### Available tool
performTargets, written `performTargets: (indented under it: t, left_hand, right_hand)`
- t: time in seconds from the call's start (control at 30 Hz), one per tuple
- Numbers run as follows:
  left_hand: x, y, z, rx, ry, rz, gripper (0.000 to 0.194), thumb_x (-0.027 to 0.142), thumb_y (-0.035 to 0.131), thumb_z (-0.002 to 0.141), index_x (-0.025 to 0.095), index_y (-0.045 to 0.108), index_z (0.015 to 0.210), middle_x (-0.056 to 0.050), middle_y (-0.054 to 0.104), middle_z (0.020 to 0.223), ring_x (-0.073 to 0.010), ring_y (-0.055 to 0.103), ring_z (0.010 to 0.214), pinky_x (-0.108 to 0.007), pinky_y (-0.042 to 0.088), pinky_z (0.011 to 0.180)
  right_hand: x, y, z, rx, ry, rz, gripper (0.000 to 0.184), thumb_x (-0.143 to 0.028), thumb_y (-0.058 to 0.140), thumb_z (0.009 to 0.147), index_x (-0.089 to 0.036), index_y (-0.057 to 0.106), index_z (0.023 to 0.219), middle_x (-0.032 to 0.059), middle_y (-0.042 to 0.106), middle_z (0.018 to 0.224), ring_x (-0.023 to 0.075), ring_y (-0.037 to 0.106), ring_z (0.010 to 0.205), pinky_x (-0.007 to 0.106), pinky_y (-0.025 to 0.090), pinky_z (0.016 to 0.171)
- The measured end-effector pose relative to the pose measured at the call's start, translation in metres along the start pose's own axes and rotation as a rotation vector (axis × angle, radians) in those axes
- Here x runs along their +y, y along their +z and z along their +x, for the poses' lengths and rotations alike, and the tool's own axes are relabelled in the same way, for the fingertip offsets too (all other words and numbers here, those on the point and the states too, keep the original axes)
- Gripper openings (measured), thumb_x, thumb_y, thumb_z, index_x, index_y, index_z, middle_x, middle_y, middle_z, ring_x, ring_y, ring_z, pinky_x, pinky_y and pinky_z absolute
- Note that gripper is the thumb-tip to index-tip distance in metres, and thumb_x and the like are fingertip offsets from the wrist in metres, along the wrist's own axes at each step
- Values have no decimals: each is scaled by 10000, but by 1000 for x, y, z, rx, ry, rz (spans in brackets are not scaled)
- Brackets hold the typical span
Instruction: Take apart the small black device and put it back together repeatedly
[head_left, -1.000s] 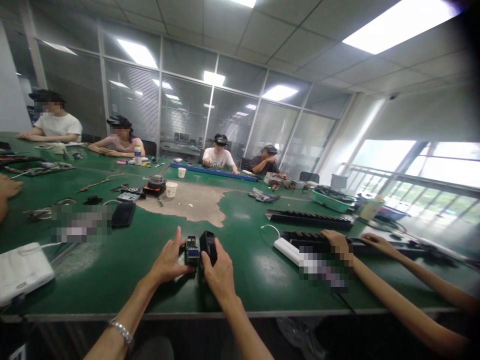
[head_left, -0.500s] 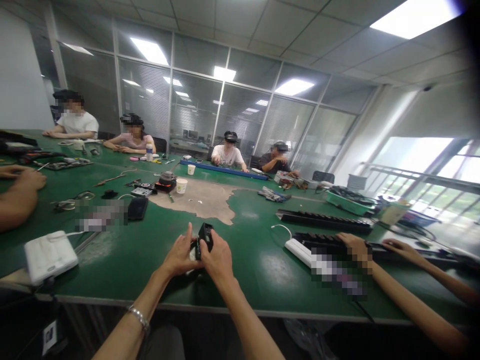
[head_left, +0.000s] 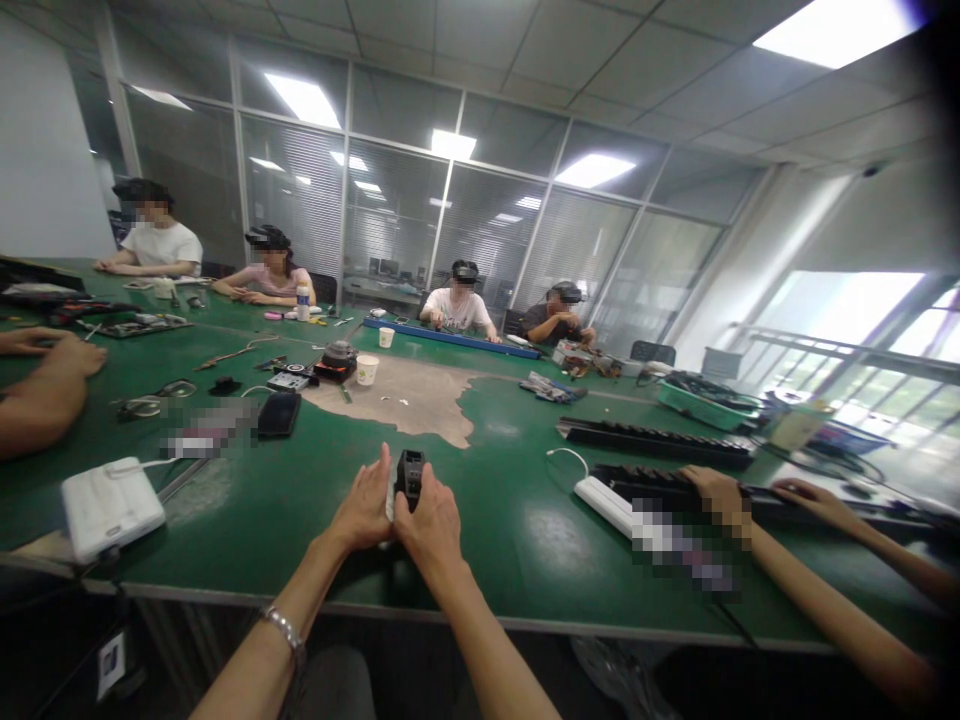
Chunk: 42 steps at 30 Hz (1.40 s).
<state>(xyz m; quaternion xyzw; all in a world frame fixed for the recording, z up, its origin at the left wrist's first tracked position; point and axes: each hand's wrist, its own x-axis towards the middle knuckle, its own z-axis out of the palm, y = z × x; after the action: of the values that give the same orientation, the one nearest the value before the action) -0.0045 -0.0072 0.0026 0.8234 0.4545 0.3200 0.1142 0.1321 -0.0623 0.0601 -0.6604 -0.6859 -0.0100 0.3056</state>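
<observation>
Close to the table's front edge, my right hand (head_left: 433,522) is closed around a black boxy part (head_left: 411,474) with openings in its upper face. The part stands roughly upright between both hands. My left hand (head_left: 365,508) bears against its left side, fingers stretched forward and thumb hidden. A thin pale strip (head_left: 391,490) shows between the left palm and the black part; whether it belongs to the part I cannot tell. The lower end is covered by my fingers.
On the green table (head_left: 517,590), a white power strip (head_left: 604,505) and a co-worker's hands (head_left: 716,500) on a long black rail lie right. At left are a white box (head_left: 112,508), a black phone-like slab (head_left: 278,414) and another person's arm (head_left: 45,395). Paper cups (head_left: 367,370) stand ahead.
The black part has turned so that its upper face with openings shows more. My left thumb, visible before, is now hidden, and the left fingers have straightened along the part's side.
</observation>
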Motion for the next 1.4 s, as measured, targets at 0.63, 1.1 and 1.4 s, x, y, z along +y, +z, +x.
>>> performTargets:
  t: [0.63,1.1,1.4]
  left_hand:
    - [10,-7,-2,-41,-23,-39,1125,292,603,719,137,-229,1461,-147,476,1371,-290,394,1306,-541,136,1136]
    - [12,-9,-1,-57,-45,-57,1099,284,589,734,125,-215,1466,-151,482,1377,-281,399,1310,-525,139,1141]
    - [7,-6,-1,-39,-26,-80,1340,465,759,616,180,-245,1456,-144,442,1421,-330,353,1345,-568,117,1130]
  right_hand:
    - [-5,-3,4,-133,37,-122,542,-386,557,824,-65,515,1259,179,668,995,284,630,940,342,442,788]
    - [-6,3,-2,-24,76,-15,402,-336,544,838,-127,548,1182,130,681,945,250,645,893,314,436,775]
    - [-6,-24,15,75,90,33,430,-390,501,881,-142,557,1228,118,685,972,246,643,897,299,430,778]
